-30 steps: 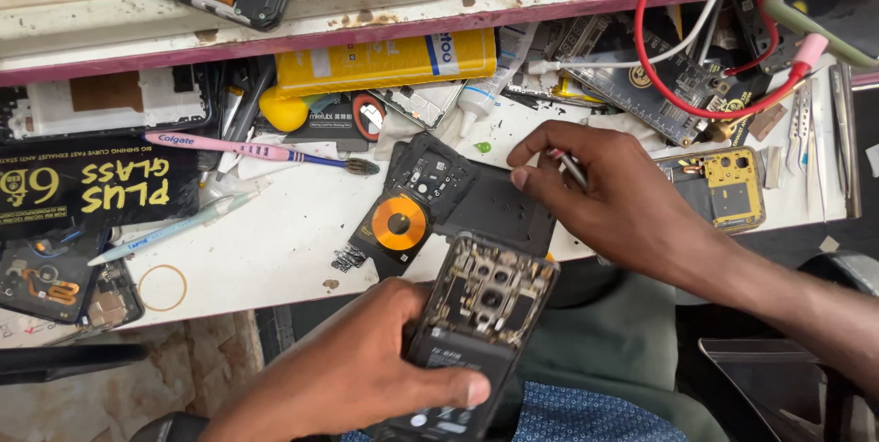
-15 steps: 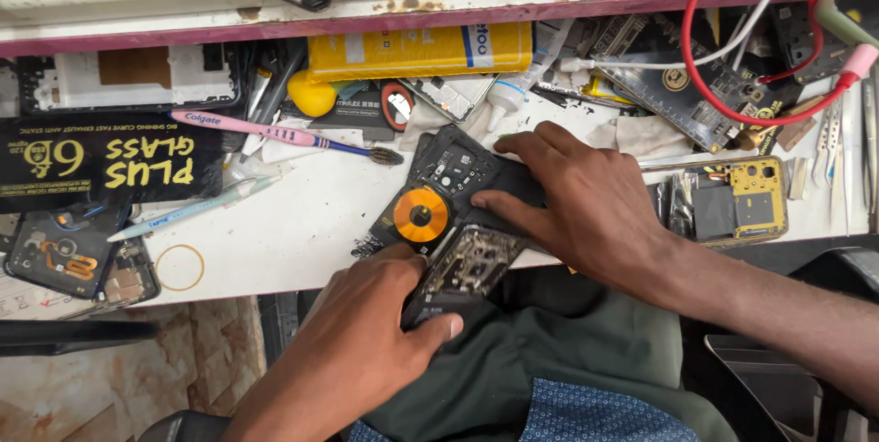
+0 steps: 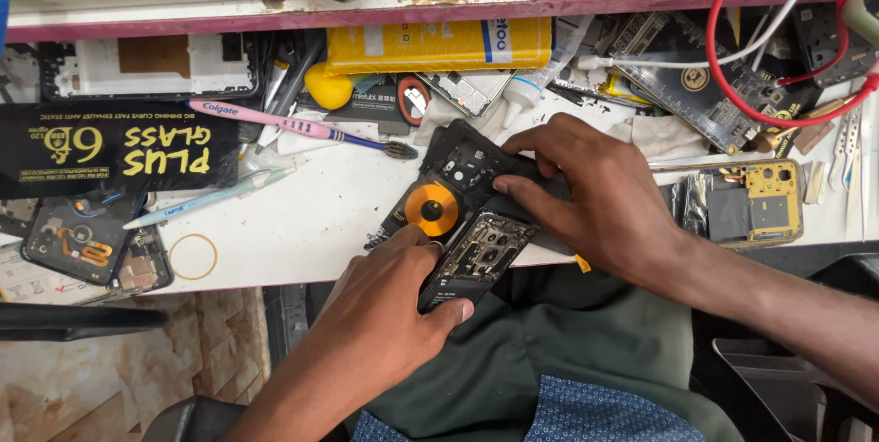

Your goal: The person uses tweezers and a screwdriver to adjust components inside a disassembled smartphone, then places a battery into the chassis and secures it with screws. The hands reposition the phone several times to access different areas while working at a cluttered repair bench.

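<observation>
Left hand (image 3: 389, 314) grips opened black phone body (image 3: 476, 259) at white surface (image 3: 302, 222) edge; right hand (image 3: 600, 204) presses flat on black back cover with orange coil ring (image 3: 439, 199), fingers spread, possibly pinching it. Pink toothbrush (image 3: 302, 129) lies nearby.

Bare forearms; dark green garment (blue dotted cloth below)

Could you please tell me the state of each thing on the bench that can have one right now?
Opened phone: back off, circuitry exposed, held by left hand.
Black back cover: detached, copper coil up, pressed by right hand.
Toothbrush: lying flat, untouched.
Glue bottle: capped, lying on its side.
Gold-framed phone: opened, lying flat.
Red cable: looped, loose.
</observation>
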